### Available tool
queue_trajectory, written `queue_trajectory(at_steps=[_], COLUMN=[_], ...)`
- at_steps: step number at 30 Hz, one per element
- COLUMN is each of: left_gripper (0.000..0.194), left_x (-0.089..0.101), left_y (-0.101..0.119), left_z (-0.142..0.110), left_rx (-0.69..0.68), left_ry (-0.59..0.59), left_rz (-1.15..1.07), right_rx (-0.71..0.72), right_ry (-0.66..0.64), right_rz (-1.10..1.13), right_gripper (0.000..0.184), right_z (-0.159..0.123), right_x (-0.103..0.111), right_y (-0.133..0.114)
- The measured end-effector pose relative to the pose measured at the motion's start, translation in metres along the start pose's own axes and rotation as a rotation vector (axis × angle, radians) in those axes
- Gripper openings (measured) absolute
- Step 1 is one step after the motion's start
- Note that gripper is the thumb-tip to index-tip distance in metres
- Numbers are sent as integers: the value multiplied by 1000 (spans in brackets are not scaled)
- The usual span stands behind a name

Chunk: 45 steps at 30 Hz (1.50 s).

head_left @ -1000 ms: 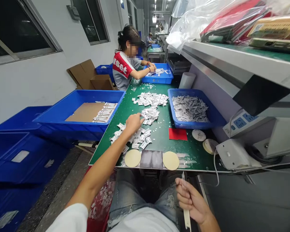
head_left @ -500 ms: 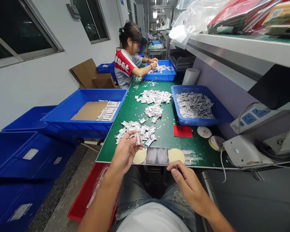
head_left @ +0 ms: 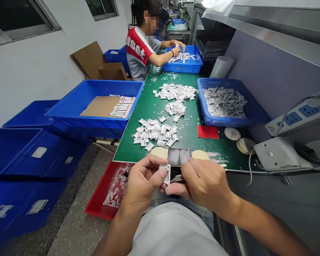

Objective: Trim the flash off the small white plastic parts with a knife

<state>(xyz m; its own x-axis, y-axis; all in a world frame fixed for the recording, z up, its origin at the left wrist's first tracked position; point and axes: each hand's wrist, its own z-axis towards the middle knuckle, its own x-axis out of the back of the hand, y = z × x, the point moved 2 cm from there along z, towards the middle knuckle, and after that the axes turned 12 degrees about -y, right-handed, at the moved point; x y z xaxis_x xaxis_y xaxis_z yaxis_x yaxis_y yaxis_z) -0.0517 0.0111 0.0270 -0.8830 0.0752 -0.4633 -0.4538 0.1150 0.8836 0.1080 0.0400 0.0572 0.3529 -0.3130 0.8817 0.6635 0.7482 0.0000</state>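
Pinched between the thumb and fingers of my left hand (head_left: 141,183) is a small white plastic part (head_left: 166,175), held upright just off the table's front edge. My right hand (head_left: 208,183) is closed round a thin metal blade (head_left: 177,178), whose tip points at the part's right side; its handle is hidden in the fist. Whether the blade touches the part I cannot tell. Beyond my hands, a pile of similar white parts (head_left: 156,132) lies on the green table (head_left: 133,142). Dark square pads (head_left: 179,155) sit at the edge between cream discs (head_left: 159,153).
A blue basket (head_left: 224,122) full of white parts stands at right, behind a red sheet (head_left: 208,132). At left is a large blue bin (head_left: 96,119); a red bin (head_left: 98,206) with white scraps is below. Across the table, a co-worker (head_left: 141,49) handles parts over a blue tray (head_left: 182,67).
My left hand has moved down and right, bringing the white part off the table edge. My right hand has come left to it, with the blade now visible. The view has tilted down.
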Motion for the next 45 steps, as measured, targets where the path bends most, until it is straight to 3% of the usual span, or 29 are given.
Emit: queue_trajectory(at_steps=[10, 26, 29, 32, 35, 37, 40, 42, 45], left_gripper=[24, 23, 22, 20, 21, 24, 31, 33, 32], left_x=[-3, -5, -6, -10, -15, -17, -18, -17, -17], left_y=[2, 1, 1, 2, 2, -1, -4, -4, -3], left_z=[0, 0, 1, 1, 0, 0, 0, 1, 1], left_rx=[1, 8, -12, -68, -100, -67, -22, -12, -25], left_ry=[81, 95, 113, 117, 28, -56, -70, -33, -10], left_rz=[58, 73, 84, 122, 116, 61, -11, 12, 136], right_rx=[-43, 1, 12, -28, -164, -208, -166, -107, -39], right_ry=[-5, 30, -36, -200, -384, -464, -455, -330, -150], right_rz=[-59, 31, 312, 804, 1234, 1376, 1255, 970, 500], right_gripper=[58, 57, 60, 48, 38, 39, 33, 36, 54], right_z=[-2, -7, -7, -7, -7, -8, -9, -10, -9], right_x=[-1, -7, -12, -15, -15, -13, -9, -7, -5], right_y=[-2, -3, -2, -3, -5, -7, -6, -3, -2])
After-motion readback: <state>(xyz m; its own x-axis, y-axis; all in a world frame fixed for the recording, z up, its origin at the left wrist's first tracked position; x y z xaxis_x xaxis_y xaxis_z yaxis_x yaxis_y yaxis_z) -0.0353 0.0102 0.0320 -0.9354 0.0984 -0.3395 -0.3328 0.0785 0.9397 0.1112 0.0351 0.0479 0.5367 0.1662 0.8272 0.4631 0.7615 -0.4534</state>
